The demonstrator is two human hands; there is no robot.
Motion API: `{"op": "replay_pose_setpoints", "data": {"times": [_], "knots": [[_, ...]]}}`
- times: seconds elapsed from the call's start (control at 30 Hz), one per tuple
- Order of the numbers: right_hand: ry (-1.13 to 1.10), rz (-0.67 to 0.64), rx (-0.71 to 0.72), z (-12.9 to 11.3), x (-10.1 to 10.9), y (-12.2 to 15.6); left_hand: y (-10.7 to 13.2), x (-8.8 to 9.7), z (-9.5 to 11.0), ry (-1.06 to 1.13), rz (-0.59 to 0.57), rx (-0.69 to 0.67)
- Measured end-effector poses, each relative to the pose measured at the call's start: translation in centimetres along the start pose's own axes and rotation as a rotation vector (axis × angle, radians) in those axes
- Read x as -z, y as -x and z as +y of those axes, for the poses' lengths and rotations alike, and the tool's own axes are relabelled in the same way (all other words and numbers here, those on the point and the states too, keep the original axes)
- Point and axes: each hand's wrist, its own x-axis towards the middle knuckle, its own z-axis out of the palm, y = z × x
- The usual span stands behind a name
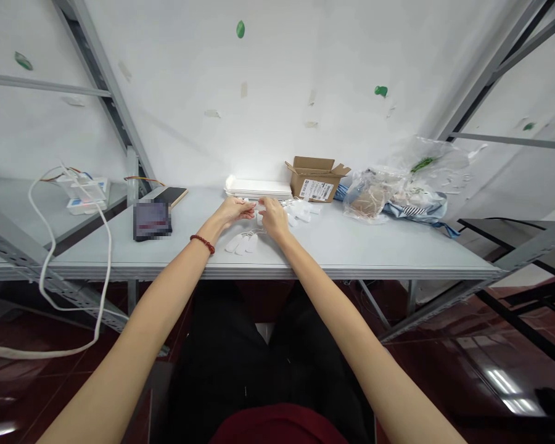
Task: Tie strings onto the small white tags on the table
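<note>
Head view, looking forward and down along two bare forearms stretched over a pale grey table (374, 246) that stands against a white wall. The left hand (234, 211), with a red bead bracelet (202, 243) at its wrist, and the right hand (274, 219) meet near the middle of the tabletop. Their fingertips come together, narrowly pinched, around a small white tag (258, 213); the piece is tiny at this distance, so exactly how each finger grips it cannot be told. Just below the hands, towards the table's near edge, a few more white tags on thin string (242, 243) lie flat on the surface. A loose heap of similar white pieces (301, 211) sits just to the right of the right hand.

Behind the hands, against the wall, lies a flat stack of white sheets (259, 187). Beside it to the right stands an open cardboard box (317, 179) with a printed label on its front. Further right, crumpled clear plastic bags (398, 191) rest on striped cloth. To the left of the hands lie a dark phone (171, 196) and a blurred dark object (152, 221). A white cable (104, 259) loops down over the table's left end. Grey metal shelving frames stand on both sides. The person's dark-clad legs show beneath the table.
</note>
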Motion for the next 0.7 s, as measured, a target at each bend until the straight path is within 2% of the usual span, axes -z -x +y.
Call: {"op": "replay_pose_setpoints", "data": {"times": [0.17,0.33,0.57,0.7], "knots": [[-0.109,0.036,-0.046,0.6,-0.2,-0.1,-0.3,0.3,-0.3,0.056,-0.018,-0.048],[-0.179,0.065,-0.094,0.2,0.0,-0.2,0.0,0.3,0.0,0.123,-0.041,-0.069],[-0.112,0.101,-0.062,-0.6,0.4,0.0,0.2,0.0,0.3,-0.036,-0.021,0.033],[-0.154,0.115,-0.064,-0.3,0.5,-0.1,0.0,0.4,0.2,-0.002,-0.079,-0.011]]}}
